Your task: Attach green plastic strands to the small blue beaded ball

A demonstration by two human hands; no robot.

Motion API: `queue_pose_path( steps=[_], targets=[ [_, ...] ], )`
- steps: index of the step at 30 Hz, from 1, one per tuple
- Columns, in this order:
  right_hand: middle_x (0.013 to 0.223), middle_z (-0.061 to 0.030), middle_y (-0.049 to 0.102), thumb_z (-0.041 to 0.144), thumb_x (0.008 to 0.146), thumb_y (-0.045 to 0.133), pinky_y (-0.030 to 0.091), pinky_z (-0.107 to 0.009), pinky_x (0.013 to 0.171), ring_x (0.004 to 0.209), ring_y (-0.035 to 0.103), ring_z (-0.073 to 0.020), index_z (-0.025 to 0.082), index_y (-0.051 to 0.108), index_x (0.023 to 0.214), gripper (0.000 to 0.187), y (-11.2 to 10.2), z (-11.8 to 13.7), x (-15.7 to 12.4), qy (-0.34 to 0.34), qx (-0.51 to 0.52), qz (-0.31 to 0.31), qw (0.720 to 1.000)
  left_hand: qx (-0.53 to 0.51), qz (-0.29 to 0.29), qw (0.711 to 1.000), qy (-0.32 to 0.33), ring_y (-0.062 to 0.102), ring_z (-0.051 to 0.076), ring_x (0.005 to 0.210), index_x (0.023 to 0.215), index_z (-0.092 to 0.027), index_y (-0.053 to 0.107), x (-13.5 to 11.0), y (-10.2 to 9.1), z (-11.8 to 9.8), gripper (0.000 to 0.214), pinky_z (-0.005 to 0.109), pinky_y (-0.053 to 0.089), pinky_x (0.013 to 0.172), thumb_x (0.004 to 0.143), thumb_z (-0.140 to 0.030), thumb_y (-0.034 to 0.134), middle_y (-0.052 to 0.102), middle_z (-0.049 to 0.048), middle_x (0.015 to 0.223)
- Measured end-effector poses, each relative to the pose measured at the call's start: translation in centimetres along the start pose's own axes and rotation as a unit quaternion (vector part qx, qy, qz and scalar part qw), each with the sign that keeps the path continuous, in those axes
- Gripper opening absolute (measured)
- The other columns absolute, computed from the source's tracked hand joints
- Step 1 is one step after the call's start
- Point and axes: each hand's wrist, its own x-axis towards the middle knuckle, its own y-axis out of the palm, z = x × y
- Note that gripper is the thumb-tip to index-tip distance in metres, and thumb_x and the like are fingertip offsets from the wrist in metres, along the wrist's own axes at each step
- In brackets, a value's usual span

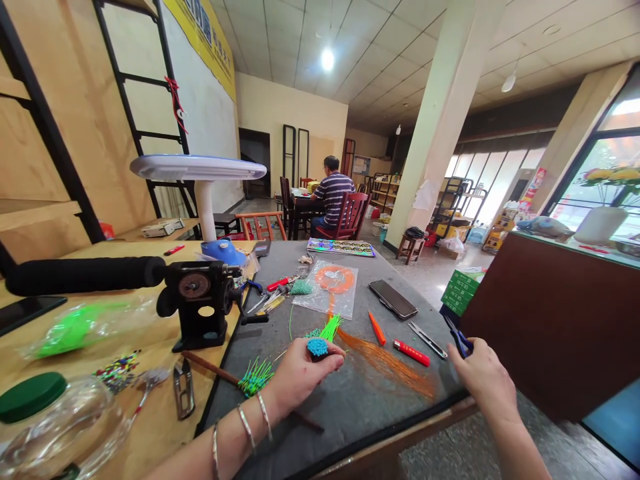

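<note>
My left hand (pixel 300 373) is closed round a tight bundle of thin sticks with blue tips (pixel 317 347), held upright over the grey mat (pixel 360 400). A fan of green and blue sticks (pixel 256 377) lies just left of that hand. My right hand (pixel 483 377) is closed on small blue-handled scissors (pixel 457 338) at the mat's right edge. Loose orange strands (pixel 387 360) spread across the mat between my hands. A bunch of green sticks (pixel 330 327) lies behind the bundle.
A red-handled knife (pixel 411 352), an orange tool (pixel 377 328), tweezers (pixel 427 339), a phone (pixel 393 299) and a bag with an orange coil (pixel 327 285) lie on the mat. A black crank machine (pixel 200 303) and a lamp (pixel 200 173) stand left. A person sits at a far table (pixel 331 197).
</note>
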Motion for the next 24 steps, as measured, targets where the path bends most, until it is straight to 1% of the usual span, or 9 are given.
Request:
queue_pose_path(
  steps=[4,6,9,11,13,17,21,22,24],
  targets=[
    [0.108,-0.0205,0.065,0.047,0.085,0.041,0.046,-0.044,0.076,0.1,0.059,-0.0383,0.01,0.063,0.106,0.047,1.5,-1.9,2.0,-0.023,-0.108,0.043,0.993,-0.023,-0.006,1.0,-0.009,0.042,0.009,0.049,0.075,-0.012,0.073,0.1,0.1,0.2,0.033,0.023,0.032,0.049,0.061,-0.042,0.072,0.058,0.0003,0.055],
    [0.111,-0.0189,0.065,0.044,0.086,0.043,0.045,-0.045,0.079,0.105,0.056,-0.0386,0.011,0.064,0.107,0.044,2.1,-1.9,1.9,-0.043,-0.131,0.018,0.99,-0.039,-0.007,0.999,-0.011,0.041,0.009,0.049,0.074,-0.012,0.072,0.1,0.1,0.2,0.033,0.023,0.031,0.049,0.062,-0.042,0.071,0.056,-0.0006,0.055],
    [0.115,-0.0158,0.064,0.036,0.088,0.045,0.041,-0.043,0.087,0.109,0.052,-0.0345,0.013,0.061,0.113,0.038,2.5,-0.8,1.7,-0.128,-0.118,-0.038,0.984,-0.036,-0.016,0.999,0.001,0.04,0.009,0.05,0.072,-0.012,0.07,0.0,0.1,0.2,0.028,0.023,0.03,0.049,0.063,-0.039,0.071,0.053,-0.0023,0.054],
    [0.112,-0.0129,0.066,0.03,0.087,0.047,0.039,-0.037,0.089,0.107,0.054,-0.0299,0.015,0.063,0.108,0.03,2.7,0.3,1.9,-0.203,-0.099,-0.018,0.974,-0.028,-0.017,0.999,0.011,0.04,0.009,0.051,0.069,-0.013,0.069,0.0,0.1,0.2,0.024,0.023,0.03,0.05,0.063,-0.036,0.07,0.052,-0.0025,0.054],
    [0.101,-0.0097,0.069,0.025,0.084,0.051,0.04,-0.03,0.083,0.098,0.059,-0.0253,0.018,0.067,0.095,0.02,3.0,1.5,2.3,-0.245,-0.088,0.032,0.965,-0.026,-0.012,0.999,0.014,0.04,0.009,0.052,0.066,-0.013,0.067,0.0,0.1,0.1,0.021,0.023,0.031,0.051,0.063,-0.034,0.07,0.052,-0.0029,0.054],
    [0.083,-0.0087,0.07,0.016,0.078,0.052,0.04,-0.027,0.067,0.078,0.064,-0.0213,0.018,0.064,0.072,0.014,3.4,2.8,3.4,-0.236,-0.082,0.062,0.966,-0.038,-0.001,0.999,-0.003,0.038,0.009,0.051,0.065,-0.014,0.066,0.1,0.1,0.0,0.019,0.023,0.03,0.051,0.064,-0.032,0.07,0.049,-0.0044,0.051],
    [0.07,-0.0089,0.066,0.022,0.082,0.042,0.038,-0.028,0.059,0.067,0.062,-0.0225,0.018,0.059,0.079,0.018,3.0,2.8,3.0,-0.176,-0.061,0.016,0.982,-0.082,0.006,0.996,-0.025,0.035,0.008,0.049,0.066,-0.013,0.063,0.2,0.2,0.1,0.022,0.023,0.027,0.049,0.063,-0.034,0.07,0.046,-0.0059,0.05],
    [0.067,-0.0073,0.065,0.025,0.082,0.04,0.038,-0.028,0.057,0.064,0.061,-0.0222,0.018,0.057,0.083,0.018,2.9,2.8,2.5,-0.156,-0.03,-0.004,0.987,-0.092,0.008,0.995,-0.029,0.035,0.008,0.048,0.067,-0.013,0.062,0.3,0.2,0.1,0.023,0.023,0.026,0.049,0.063,-0.035,0.07,0.045,-0.006,0.05],
    [0.062,-0.0029,0.063,0.03,0.079,0.042,0.039,-0.027,0.055,0.058,0.059,-0.02,0.02,0.054,0.086,0.017,2.5,3.5,0.5,-0.128,0.096,-0.045,0.986,-0.101,0.009,0.994,-0.032,0.035,0.007,0.049,0.067,-0.013,0.061,0.3,0.3,0.1,0.025,0.023,0.026,0.049,0.062,-0.036,0.071,0.046,-0.0058,0.051]
  ],
)
